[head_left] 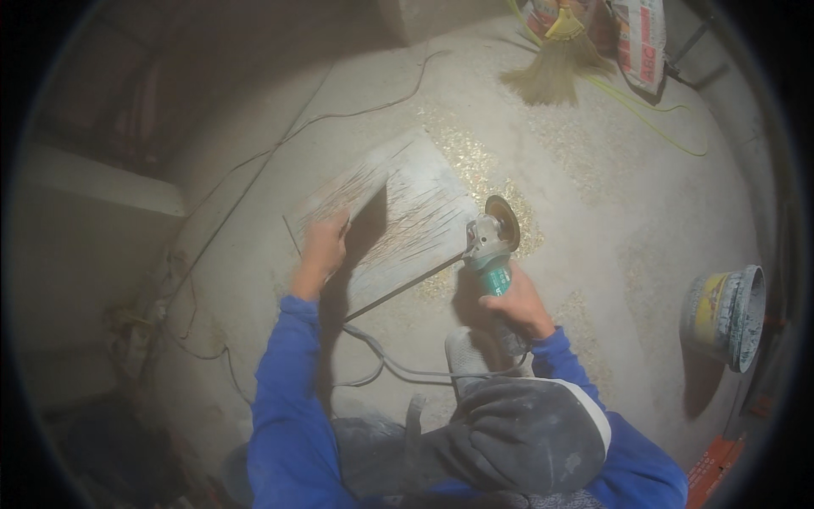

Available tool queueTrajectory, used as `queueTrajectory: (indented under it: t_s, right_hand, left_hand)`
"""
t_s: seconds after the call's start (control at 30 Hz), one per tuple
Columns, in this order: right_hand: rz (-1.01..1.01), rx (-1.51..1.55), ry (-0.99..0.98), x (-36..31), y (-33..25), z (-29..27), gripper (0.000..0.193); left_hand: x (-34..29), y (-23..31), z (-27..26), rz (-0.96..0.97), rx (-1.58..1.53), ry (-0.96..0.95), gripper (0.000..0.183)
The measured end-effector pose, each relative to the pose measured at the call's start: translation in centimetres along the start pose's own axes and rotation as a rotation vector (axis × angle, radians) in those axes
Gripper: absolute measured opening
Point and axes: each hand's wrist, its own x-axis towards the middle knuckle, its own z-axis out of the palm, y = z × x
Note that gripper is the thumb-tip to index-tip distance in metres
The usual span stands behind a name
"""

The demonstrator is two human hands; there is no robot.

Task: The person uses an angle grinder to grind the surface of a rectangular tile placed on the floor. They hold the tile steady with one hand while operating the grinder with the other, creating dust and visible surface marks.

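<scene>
My right hand [524,305] is wrapped round the green body of an angle grinder [496,276]. The grinder's metal head and round brown disc [504,222] point away from me, just beyond the right corner of a pale grey tile [415,204]. Many dark, roughly parallel score lines cross that tile, which is on the dusty floor. My left hand [326,246] is closed at the tile's left side, fingers curled; what they hold, if anything, is hidden. A dark shadow falls on the tile beside it. Whether the disc is spinning cannot be told.
The grinder's grey cord [424,373] loops near my shoe [466,360]. Another cable [365,110] snakes across the floor. A paint-smeared bucket [725,318] lies on its side at right. A broom [560,64] and a printed sack [642,42] are at the far right. Pale chips [475,157] litter the floor.
</scene>
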Motion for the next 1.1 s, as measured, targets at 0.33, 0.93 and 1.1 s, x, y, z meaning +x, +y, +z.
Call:
queueTrajectory:
  t_s: [0.33,0.93,1.1]
  right_hand:
    - [0.053,-0.051,-0.027,-0.2,-0.2,0.3,0.079]
    - [-0.128,-0.492,-0.326,4.6,-2.2,5.0,0.061]
    - [-0.119,-0.55,-0.387,6.1,-3.2,5.9,0.067]
  left_hand:
    - [-5.7,1.4,7.6,0.247,0.211,0.136,0.049]
    - [-6.2,2.7,10.0,-0.46,-0.076,0.105,0.085]
    - [-6.0,2.8,10.3,-0.507,-0.066,0.079,0.086]
